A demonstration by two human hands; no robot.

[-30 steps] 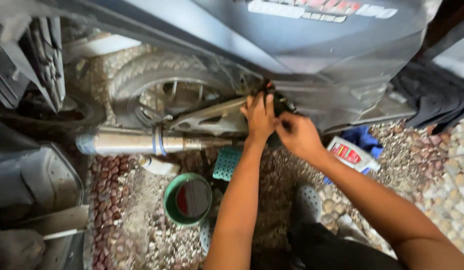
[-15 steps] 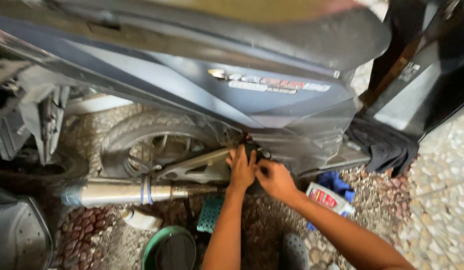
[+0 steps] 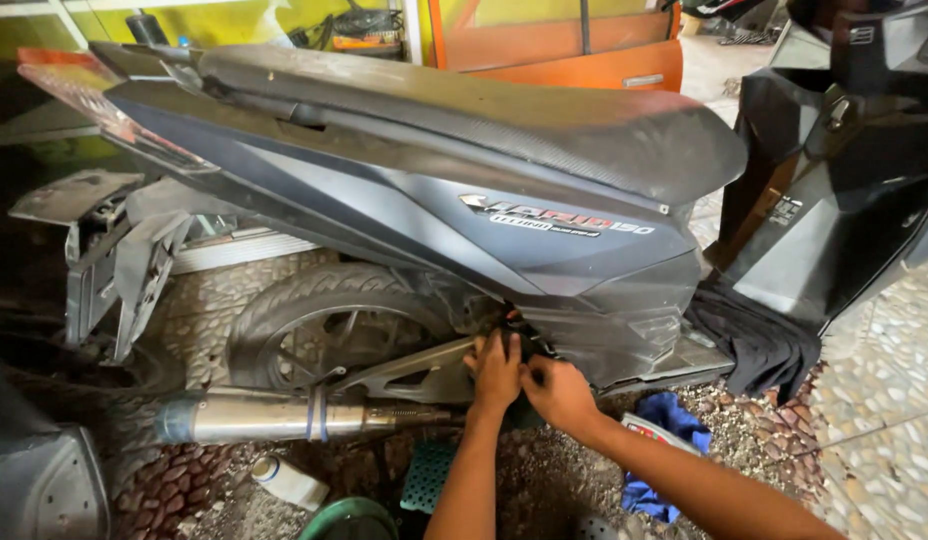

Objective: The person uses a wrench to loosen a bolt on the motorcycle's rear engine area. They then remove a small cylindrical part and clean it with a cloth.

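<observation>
A dark grey scooter (image 3: pixel 504 230) stands side-on in front of me, its rear wheel (image 3: pixel 324 320) to the left. Both my hands reach into the dark gap under its side panel, beside a silver engine arm (image 3: pixel 414 375). My left hand (image 3: pixel 496 372) lies against that spot with the fingers pointing up. Touching it on the right is my right hand (image 3: pixel 559 392), its fingers curled toward the same place. The fingertips of both hands are hidden in shadow, so I cannot make out whether they hold anything.
A chrome exhaust pipe (image 3: pixel 274 415) runs low on the left. On the gravel lie a small white bottle (image 3: pixel 289 482), a green basin (image 3: pixel 354 520), a green mesh piece (image 3: pixel 426 475), a blue cloth (image 3: pixel 674 420) and a red-and-white can (image 3: pixel 649 432). A black cloth (image 3: pixel 759 345) hangs off the footboard.
My view has lifted, so the seat and the whole side of the scooter now show. Both hands stay at the same spot under the panel.
</observation>
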